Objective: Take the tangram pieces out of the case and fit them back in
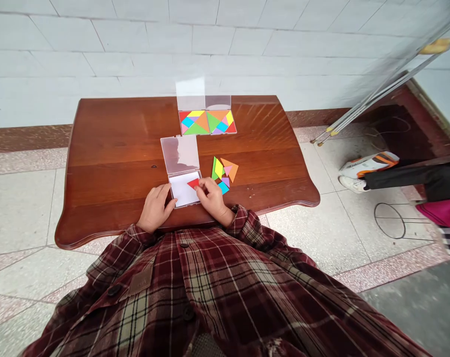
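Observation:
A clear-lidded plastic case (183, 194) lies open in front of me, its white bottom bare except where a red triangle (192, 184) is. My right hand (212, 199) pinches that red tangram triangle over the case's right side. Against the case's left edge rests my left hand (156, 206), thumb and fingers apart along the rim. Right of the case lie loose tangram pieces: a yellow parallelogram (219, 167), an orange triangle (232, 168), a pink triangle (227, 171), a purple piece (225, 182), a blue piece (223, 188) and a green piece (214, 168) partly under the yellow one.
Two more open cases, a left one (193, 123) and a right one (222, 122), hold assembled tangrams at the back of the wooden table (116, 158). Behind it stands a white tiled wall (143, 37). To the right are crutches (366, 101) and another person's leg (396, 177).

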{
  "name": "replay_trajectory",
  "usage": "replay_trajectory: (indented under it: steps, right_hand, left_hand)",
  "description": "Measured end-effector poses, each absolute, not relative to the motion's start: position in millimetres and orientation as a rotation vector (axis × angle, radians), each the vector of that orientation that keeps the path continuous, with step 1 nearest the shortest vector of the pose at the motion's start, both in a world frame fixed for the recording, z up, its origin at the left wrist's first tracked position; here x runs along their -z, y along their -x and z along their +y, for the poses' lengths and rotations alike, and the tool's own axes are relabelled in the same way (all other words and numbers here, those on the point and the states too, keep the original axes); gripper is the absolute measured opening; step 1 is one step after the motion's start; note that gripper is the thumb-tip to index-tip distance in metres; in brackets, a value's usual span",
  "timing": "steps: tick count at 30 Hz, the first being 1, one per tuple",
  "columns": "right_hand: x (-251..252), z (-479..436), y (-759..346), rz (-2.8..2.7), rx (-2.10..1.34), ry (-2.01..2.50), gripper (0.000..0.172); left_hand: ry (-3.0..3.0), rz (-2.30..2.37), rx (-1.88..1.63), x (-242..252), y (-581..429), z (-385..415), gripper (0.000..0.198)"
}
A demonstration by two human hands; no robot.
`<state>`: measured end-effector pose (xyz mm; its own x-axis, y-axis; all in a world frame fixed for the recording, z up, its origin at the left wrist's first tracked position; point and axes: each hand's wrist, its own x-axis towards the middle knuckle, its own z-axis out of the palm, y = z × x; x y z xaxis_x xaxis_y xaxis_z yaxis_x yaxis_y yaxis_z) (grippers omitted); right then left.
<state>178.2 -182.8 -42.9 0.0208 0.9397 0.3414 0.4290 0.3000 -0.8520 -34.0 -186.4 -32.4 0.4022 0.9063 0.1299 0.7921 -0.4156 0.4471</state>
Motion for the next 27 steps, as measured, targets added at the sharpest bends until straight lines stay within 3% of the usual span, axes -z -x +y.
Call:
replay_trajectory:
  steps: [5,10,22,27]
  right_hand:
    - [26.8,-170.4,-196.5,-1.493,-0.761,1.383,0.012]
    - [23.9,-167.3,-207.2,-1.756,-0.582,1.57,0.005]
    - [24.3,-185.2,-185.2,-2.177,-0.336,1.585,0.021]
    - [26.8,-191.6,-182.8,-2.28,-0.304,1.562,0.022]
  left_hand:
    - [-2.318,1.479,-0.515,31.9,32.2,-185.5,0.048]
    - [-2.319,1.479,-0.511,33.7,32.0,-185.8,0.047]
    - [-2.364,1.466,-0.54,34.6,33.7,-186.1,0.045]
    - [-2.433,1.444,-0.468,33.8,33.0,-186.9,0.064]
